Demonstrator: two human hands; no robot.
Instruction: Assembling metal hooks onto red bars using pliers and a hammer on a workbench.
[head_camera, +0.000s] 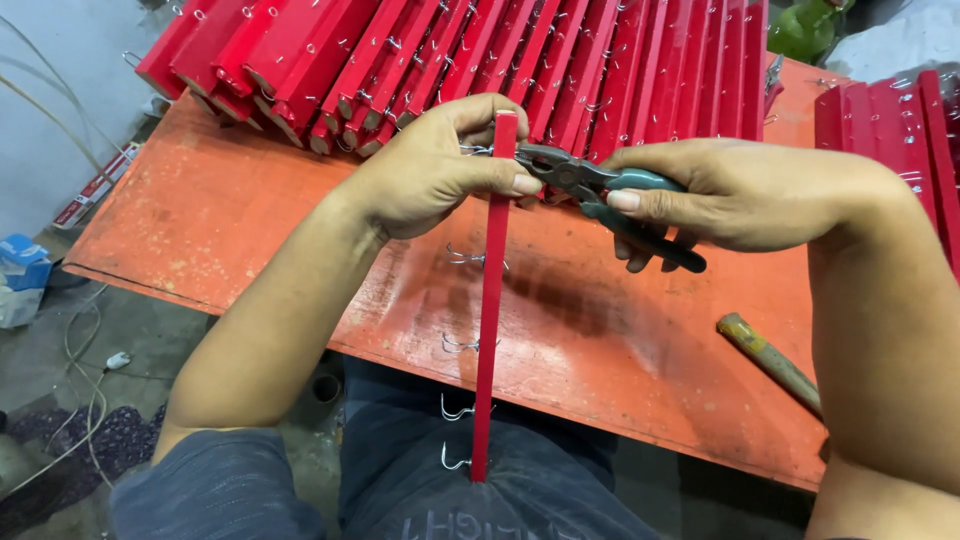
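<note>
At the far left, a blue and white packet (22, 275) lies on the floor beside loose white cords (85, 385). The orange bench (250, 215) carries a fanned row of red slats (480, 50) along its far edge, each studded with small wire hooks. The left hand (430, 165) is clamped around the top of one long red slat (489, 330), which stands nearly upright with its lower end resting on the person's lap; four wire hooks (462, 345) stick out of its left side. Just right of it, the right hand (740, 195) is closed around the green handles of pliers (600, 195), whose tip meets the slat near the left thumb. Further right, a wooden handle (770, 362) lies on the bench, and more red slats (890, 125) are stacked at the right edge.
</note>
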